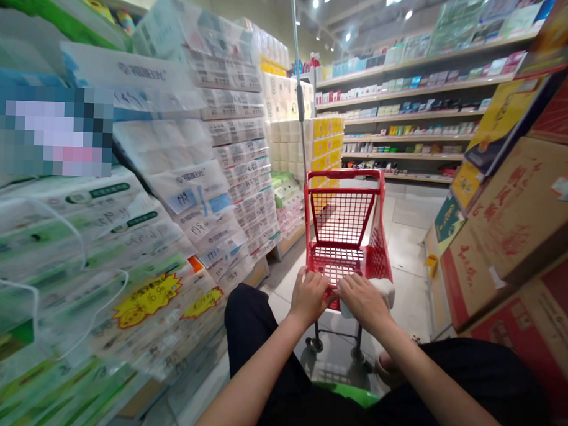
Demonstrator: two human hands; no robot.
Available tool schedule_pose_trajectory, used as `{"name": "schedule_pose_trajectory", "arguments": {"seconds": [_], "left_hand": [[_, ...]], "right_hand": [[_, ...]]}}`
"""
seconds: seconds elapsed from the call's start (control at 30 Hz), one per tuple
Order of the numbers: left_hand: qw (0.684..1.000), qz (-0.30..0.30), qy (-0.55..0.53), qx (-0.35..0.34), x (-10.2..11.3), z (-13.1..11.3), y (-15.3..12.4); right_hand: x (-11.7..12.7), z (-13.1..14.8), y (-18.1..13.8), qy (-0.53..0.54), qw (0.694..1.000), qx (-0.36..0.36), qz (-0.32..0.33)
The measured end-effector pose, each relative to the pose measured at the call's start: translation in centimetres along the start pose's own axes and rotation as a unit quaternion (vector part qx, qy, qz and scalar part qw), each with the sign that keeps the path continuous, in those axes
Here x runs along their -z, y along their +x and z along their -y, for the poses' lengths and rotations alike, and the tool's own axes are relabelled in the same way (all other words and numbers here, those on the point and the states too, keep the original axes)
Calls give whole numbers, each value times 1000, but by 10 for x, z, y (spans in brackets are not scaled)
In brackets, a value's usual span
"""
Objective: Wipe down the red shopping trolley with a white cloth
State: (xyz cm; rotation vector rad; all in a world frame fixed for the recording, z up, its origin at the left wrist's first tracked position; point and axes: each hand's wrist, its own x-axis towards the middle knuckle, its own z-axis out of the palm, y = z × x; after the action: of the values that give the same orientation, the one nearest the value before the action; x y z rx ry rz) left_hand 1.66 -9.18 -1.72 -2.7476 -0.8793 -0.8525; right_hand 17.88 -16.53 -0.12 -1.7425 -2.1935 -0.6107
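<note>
A small red shopping cart [344,227] stands in the aisle in front of me, its mesh basket holding a white item [379,289] at the near right corner. My left hand [309,296] and my right hand [362,301] are side by side, both closed round the cart's near handle. A thin metal pole [298,89] rises from the cart's far left corner. My knees in black trousers show below my arms.
Stacked packs of tissue and toilet paper [211,161] wall the left side. Brown and red cartons [511,233] are piled on the right. Shelves of small goods [408,112] cross the far end. Pale tiled floor [408,242] runs ahead.
</note>
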Motion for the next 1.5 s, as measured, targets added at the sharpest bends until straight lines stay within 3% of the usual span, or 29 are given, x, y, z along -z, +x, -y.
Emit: {"name": "schedule_pose_trajectory", "arguments": {"seconds": [0.1, 0.2, 0.33, 0.47, 0.7, 0.83, 1.03, 1.17, 1.33, 1.5], "left_hand": [[999, 24, -31, -33, 8, 3, 0], [989, 67, -78, -109, 20, 18, 4], [980, 72, -71, -172, 29, 42, 14], [979, 78, -44, -185, 23, 49, 20], [986, 75, -15, -146, 13, 34, 14], [990, 60, -18, -123, 10, 30, 9], [986, 64, -72, -137, 15, 26, 11], [979, 67, -53, -184, 21, 44, 26], [993, 31, 35, -112, 12, 77, 49], [993, 23, 33, -108, -2, 63, 54]], "right_hand": [[14, -25, -7, 52, 998, 22, 0], [27, -58, -18, 61, 997, 42, 3], [24, -87, -35, 46, 995, 74, 40], [8, -77, -37, 17, 998, 51, 29], [-12, -14, -3, 30, 998, 57, 6], [-17, -1, 6, 47, 997, 59, -13], [-9, -29, 1, 80, 991, 105, 5], [-4, -60, -10, 98, 991, 88, 23], [-1, -96, -27, 105, 991, 74, 45], [0, -95, -37, 70, 995, 69, 29]]}}
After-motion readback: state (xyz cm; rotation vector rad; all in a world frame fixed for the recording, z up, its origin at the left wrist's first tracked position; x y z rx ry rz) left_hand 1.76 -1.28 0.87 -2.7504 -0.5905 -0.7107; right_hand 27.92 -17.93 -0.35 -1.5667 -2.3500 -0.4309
